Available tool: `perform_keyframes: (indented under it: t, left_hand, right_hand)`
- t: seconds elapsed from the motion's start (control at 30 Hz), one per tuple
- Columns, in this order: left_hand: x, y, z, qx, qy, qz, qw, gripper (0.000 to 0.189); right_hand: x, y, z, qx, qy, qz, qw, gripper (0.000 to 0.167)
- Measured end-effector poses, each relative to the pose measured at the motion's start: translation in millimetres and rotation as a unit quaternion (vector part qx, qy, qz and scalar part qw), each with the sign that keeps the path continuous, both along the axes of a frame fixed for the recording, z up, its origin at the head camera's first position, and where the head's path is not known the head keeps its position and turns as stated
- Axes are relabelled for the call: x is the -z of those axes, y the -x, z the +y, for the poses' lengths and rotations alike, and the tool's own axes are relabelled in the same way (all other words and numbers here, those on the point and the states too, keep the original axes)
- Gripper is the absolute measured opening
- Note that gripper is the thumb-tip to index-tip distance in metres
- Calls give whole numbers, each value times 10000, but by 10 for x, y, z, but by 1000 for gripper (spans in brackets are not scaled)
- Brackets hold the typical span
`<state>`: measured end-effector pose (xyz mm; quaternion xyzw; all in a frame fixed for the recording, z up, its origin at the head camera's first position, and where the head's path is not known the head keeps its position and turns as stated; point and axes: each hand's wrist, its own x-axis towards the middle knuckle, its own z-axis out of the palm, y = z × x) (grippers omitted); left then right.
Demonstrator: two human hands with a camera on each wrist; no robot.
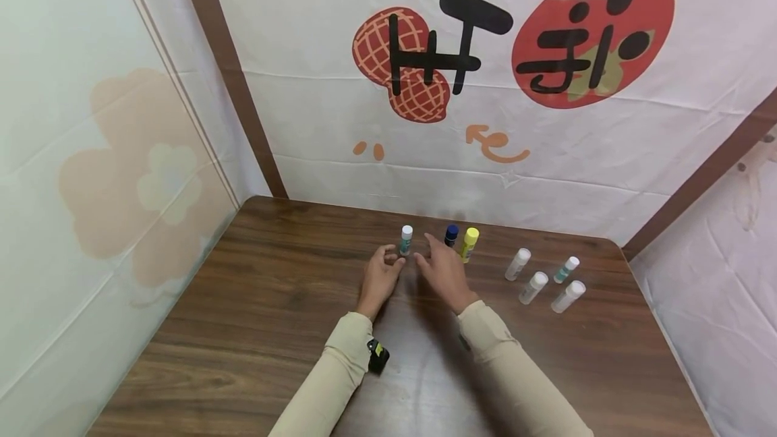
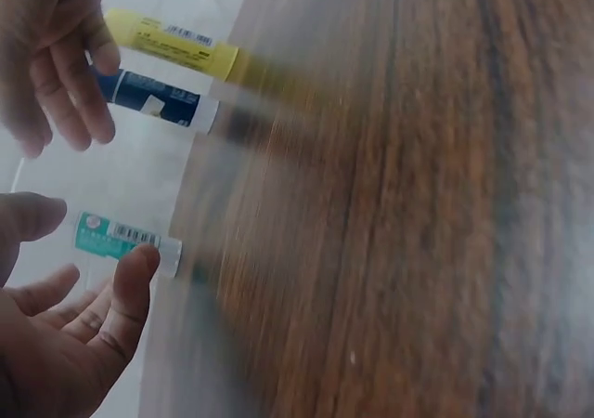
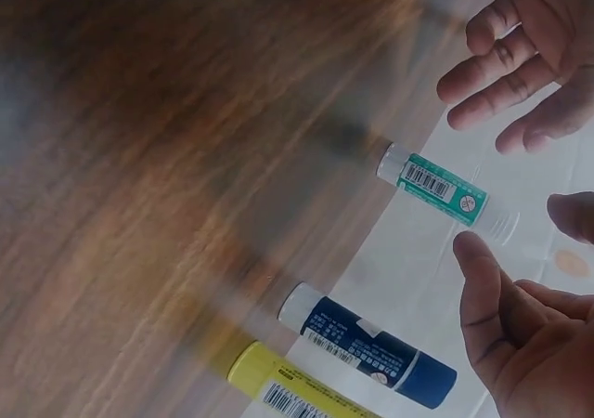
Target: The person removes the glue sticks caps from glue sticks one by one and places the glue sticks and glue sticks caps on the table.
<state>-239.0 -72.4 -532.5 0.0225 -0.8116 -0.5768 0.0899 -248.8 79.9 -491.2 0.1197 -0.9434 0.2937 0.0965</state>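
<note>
A small glue stick with a teal label and white cap stands upright on the table between my two hands. My left hand is close to its left side, fingers loosely bent and gripping nothing; in the left wrist view one fingertip overlaps the label. On the other side, my right hand has its thumb and fingers spread, with nothing between them. Just beyond the right hand stand a dark blue glue stick and a yellow glue stick, both partly hidden by it in the head view.
Farther right stand several white-capped sticks, among them another teal-labelled glue stick and a white one. The wooden table meets a printed cloth wall at the back. A black device sits at the left wrist.
</note>
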Motion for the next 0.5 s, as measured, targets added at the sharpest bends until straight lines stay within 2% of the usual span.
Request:
perform_keyframes:
  t: [0.13,0.33,0.5]
  left_hand:
    - [10,46,58,-133,53,68,9999,37]
    - [41,125,120,-515,160,-90,9985,37]
    - [64,192,134,-792,494,-59,9956,35]
  right_hand:
    - [6,71,-34,-66,5,86,9999,52]
    - [36,160,-74,-92,19,205,9997,49]
    - [60,223,-118,5,212,197,9996,46]
